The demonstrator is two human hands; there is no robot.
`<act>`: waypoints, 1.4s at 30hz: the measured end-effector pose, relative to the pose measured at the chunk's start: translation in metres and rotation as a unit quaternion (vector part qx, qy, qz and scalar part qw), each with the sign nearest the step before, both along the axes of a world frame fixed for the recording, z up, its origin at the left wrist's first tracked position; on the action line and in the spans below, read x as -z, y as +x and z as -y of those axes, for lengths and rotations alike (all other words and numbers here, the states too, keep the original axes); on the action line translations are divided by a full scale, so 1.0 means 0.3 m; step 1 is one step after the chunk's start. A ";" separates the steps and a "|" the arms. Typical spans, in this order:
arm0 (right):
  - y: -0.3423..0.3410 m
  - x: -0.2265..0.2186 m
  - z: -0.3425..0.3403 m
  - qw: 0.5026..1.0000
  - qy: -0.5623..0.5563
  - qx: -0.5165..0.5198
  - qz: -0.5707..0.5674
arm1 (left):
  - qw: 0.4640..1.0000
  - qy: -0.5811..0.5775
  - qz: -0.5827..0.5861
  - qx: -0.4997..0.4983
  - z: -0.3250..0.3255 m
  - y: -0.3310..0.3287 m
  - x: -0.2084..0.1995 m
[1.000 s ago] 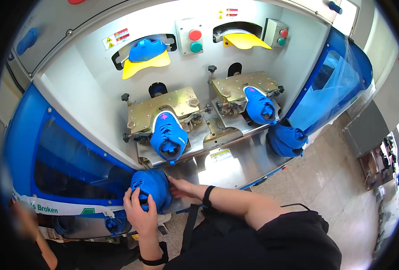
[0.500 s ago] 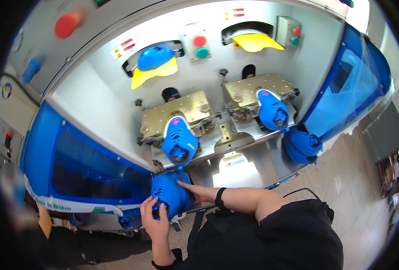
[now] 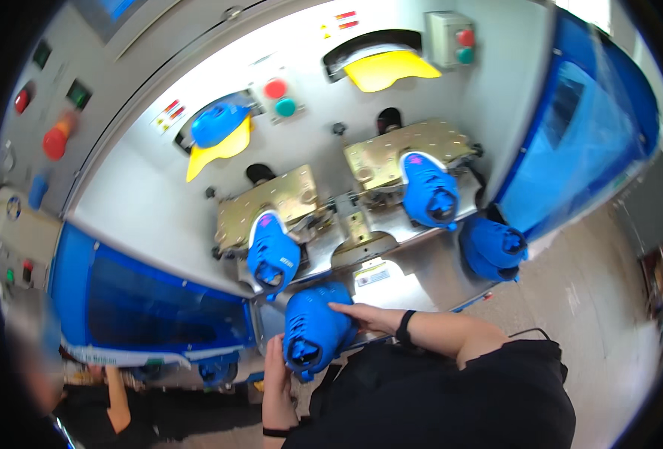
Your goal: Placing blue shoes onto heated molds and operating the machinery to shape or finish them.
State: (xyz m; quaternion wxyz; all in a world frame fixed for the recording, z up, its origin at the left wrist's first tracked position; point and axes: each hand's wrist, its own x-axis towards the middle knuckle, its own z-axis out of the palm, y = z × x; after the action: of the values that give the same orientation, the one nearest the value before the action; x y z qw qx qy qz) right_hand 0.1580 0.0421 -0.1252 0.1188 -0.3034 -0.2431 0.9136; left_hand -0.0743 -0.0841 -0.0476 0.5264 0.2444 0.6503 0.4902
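Observation:
Just in front of my body I hold a blue shoe (image 3: 318, 325), its lace opening and collar turned toward me. My right hand (image 3: 369, 318) grips its far right side, the thumb lying on top and the other fingers hidden beneath. My left hand (image 3: 276, 368) is pressed along its left side near the collar, fingers close together. Beyond it, another blue shoe (image 3: 273, 258) with a pale toe edge sits toe-in at the left metal plate (image 3: 268, 206). A similar shoe (image 3: 430, 193) sits at the right metal plate (image 3: 406, 153).
More blue shoes (image 3: 494, 247) lie at the tray's right end. Yellow flaps (image 3: 391, 69) hang from wall openings, the left with a blue form (image 3: 219, 125). Button boxes (image 3: 451, 41) are on the wall. Blue side guards (image 3: 167, 299) flank the machine. A person's arm (image 3: 118, 400) shows at lower left.
The held shoe and both my hands have moved right, over the metal tray. My left hand's fingers have shifted from the collar opening to the shoe's side. The view has turned too.

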 end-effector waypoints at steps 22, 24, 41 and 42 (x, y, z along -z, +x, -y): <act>-0.023 0.084 -0.053 0.997 0.017 -0.073 0.033 | 0.983 0.064 -0.083 -0.148 -0.081 0.013 0.122; -0.001 0.106 -0.072 0.998 -0.002 -0.049 0.044 | 0.987 0.094 -0.005 -0.132 -0.187 0.035 0.081; 0.054 0.066 0.014 0.997 0.066 -0.004 0.039 | 0.965 -0.248 -0.003 -0.087 -0.293 0.023 0.173; 0.056 0.076 0.018 0.994 0.093 -0.037 0.050 | 0.963 -0.252 0.002 -0.099 -0.243 0.012 0.150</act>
State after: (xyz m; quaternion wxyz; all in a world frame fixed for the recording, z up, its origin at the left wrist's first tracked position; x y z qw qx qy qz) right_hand 0.1749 0.0367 -0.1481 0.1004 -0.3275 -0.3440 0.8743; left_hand -0.0706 -0.0111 -0.0926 0.5210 0.0374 0.7726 0.3609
